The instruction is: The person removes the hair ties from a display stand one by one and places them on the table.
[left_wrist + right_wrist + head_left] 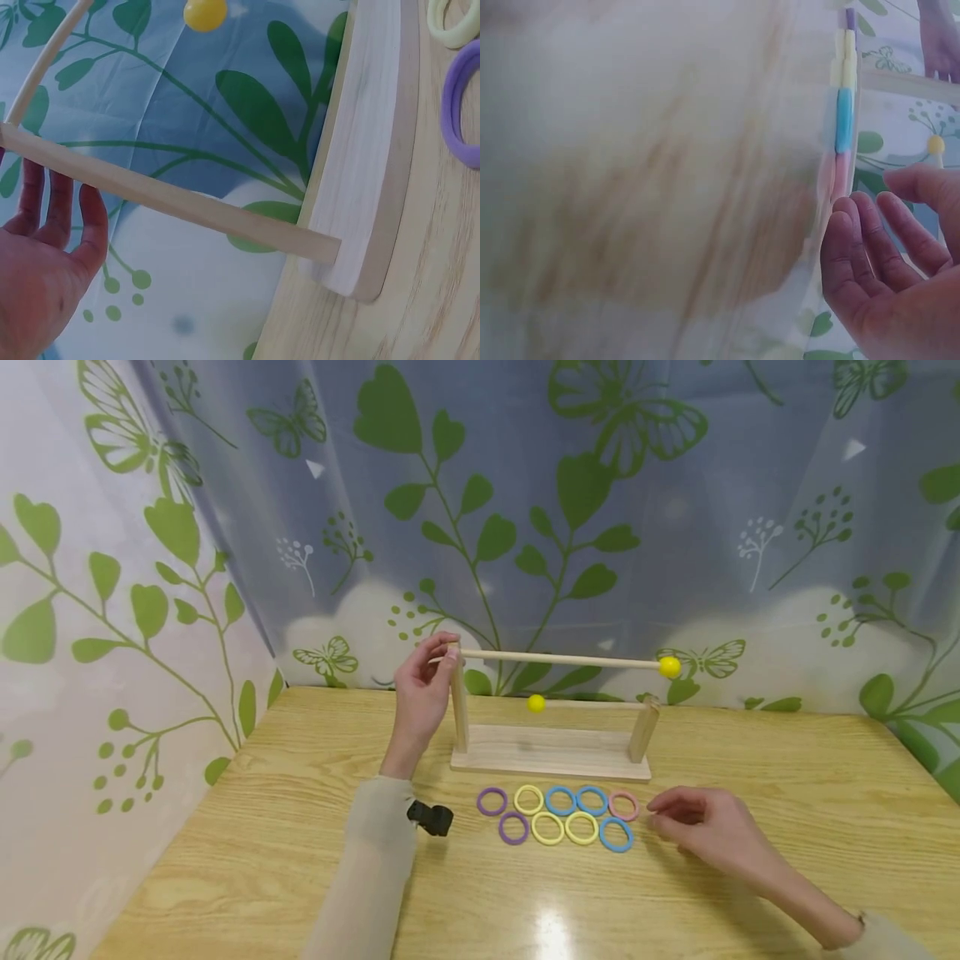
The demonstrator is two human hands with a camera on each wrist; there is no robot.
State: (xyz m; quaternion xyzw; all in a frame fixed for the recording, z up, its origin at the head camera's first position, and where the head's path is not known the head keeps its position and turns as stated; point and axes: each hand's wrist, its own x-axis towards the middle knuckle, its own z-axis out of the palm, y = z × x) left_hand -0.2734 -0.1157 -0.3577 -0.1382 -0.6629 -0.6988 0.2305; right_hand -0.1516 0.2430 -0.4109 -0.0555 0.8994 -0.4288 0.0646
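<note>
A wooden stand (551, 752) has two upright posts, each with a thin dowel near its top. My left hand (422, 689) pinches the top of the left post (460, 710) between thumb and fingers; the left wrist view shows the fingers behind that post (172, 199). From there the upper dowel (562, 658) runs right to a yellow ball (670, 667). Another dowel (592, 704) reaches left from the right post to a second yellow ball (536, 703). Beside a pink ring (623, 805), my right hand (712, 827) hovers with loosely bent fingers, holding nothing.
Two rows of rings lie in front of the stand, including purple rings (492, 788), yellow rings (547, 842) and blue rings (616, 848). A leaf-patterned curtain (517, 527) hangs behind the wood-grain table (247, 860). A black strap buckle (431, 818) sits at the left wrist.
</note>
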